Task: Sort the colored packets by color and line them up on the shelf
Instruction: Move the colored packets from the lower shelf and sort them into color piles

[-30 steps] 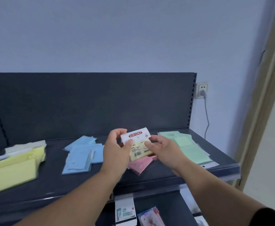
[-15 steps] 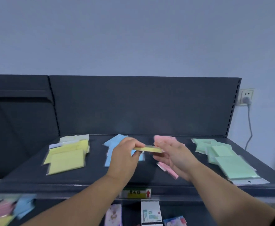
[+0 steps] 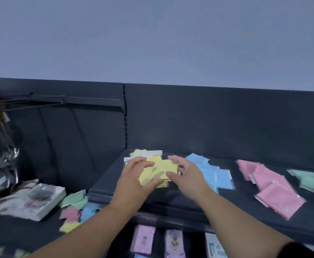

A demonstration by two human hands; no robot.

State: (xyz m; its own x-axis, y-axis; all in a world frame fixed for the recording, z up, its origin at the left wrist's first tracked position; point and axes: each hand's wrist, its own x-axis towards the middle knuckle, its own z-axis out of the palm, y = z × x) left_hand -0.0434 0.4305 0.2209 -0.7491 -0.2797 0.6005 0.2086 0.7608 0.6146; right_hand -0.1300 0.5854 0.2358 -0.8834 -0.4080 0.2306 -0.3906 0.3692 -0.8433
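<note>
Both hands over the yellow packets [image 3: 157,171] at the shelf's [image 3: 186,200] left end. Left hand [image 3: 134,180] and right hand [image 3: 187,175] flank the top one, fingers spread, possibly pinching its edges (blurry). Bare shelf in front; blue packets [image 3: 214,174] just right.

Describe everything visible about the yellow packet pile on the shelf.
The yellow packet pile is a loose, overlapping heap of flat pale-yellow packets, glossy like plastic wrap, with white header strips showing at the back. It lies at the left end of the dark shelf, left of the blue packets. The left hand and right hand flank it, fingertips on the top packet.
</note>
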